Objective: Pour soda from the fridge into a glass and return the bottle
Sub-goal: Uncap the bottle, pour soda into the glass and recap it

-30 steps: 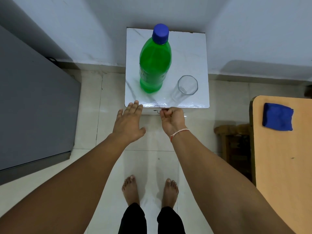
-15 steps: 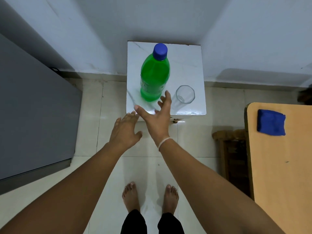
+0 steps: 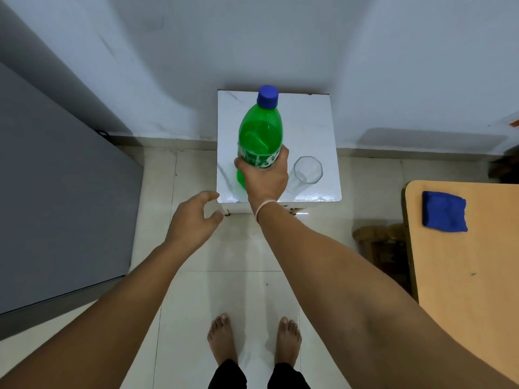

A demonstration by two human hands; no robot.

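While upright on the table (image 3: 309, 119): bottle (image 3: 259, 136) in right hand (image 3: 266, 178); glass (image 3: 306, 172) seemingly empty.

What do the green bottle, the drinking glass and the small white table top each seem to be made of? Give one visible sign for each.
Green bottle: likely translucent plastic; light passes through its green wall, and the blue cap is opaque.
Drinking glass: clear, apparently glass; the table shows through its faceted wall.
White table top: glossy, marble-look with grey veins and reflections; stone or laminate cannot be told.

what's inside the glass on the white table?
The glass looks empty and clear, with the white table showing through it. No soda poured yet: the green bottle, gripped by the right hand, is still capped.
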